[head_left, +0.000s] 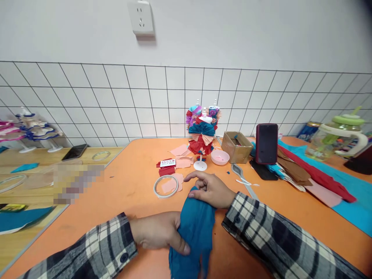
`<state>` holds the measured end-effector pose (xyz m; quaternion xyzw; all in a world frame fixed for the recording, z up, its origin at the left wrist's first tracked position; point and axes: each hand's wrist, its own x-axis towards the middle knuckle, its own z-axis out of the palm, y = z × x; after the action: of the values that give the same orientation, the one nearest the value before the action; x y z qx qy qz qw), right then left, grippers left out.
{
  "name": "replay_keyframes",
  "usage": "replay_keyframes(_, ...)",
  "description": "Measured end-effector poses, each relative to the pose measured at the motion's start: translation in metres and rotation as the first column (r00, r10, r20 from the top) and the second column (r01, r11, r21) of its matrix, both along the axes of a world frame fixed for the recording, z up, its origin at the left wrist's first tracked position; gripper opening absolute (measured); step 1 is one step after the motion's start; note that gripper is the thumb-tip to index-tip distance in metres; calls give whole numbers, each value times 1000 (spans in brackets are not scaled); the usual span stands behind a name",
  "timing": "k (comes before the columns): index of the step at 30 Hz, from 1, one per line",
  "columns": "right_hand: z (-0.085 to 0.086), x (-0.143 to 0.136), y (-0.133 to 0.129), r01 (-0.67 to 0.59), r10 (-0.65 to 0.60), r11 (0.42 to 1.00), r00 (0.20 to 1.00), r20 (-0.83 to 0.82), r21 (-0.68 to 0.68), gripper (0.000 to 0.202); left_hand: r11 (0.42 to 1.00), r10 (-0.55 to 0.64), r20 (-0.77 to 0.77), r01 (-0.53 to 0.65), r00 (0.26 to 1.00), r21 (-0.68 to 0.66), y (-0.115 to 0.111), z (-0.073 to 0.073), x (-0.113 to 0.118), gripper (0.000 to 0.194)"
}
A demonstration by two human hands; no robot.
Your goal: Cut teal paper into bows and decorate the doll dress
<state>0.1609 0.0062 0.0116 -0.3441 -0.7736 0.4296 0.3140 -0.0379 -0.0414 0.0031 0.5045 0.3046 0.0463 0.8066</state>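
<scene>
A piece of blue crepe paper hangs between my hands near the front of the orange table. My left hand grips its left side, the thumb lying across the front and the other fingers hidden behind. At the top edge my right hand pinches the paper between thumb and fingers, its index finger stretched out to the left. The lower part looks split into strips. Just beyond the hands lies a roll of double-sided tape, over pink paper scraps. A small doll-like figure in a ruffled paper dress stands behind.
Around the figure are red paper pieces, a pink bowl, a cardboard box and grey scissors. To the right, a phone stands upright by stacked coloured paper and a jug. A wooden table adjoins left.
</scene>
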Motion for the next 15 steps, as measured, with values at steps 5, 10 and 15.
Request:
replay_keyframes(5,-2,3,8,49,-48,999,994,100,1,35,1000,-27,-45,27,999,-3,0,-6,-5,35)
replay_keyframes(10,10,27,19,308,-429,903,679,595,300,36,961,272,146,-262,951,-86,5,2,-2,31)
replay_keyframes(15,4,56,18,328,-468,879,458,756,346,25,849,521,323,-518,790,-103,13,7,-3,36)
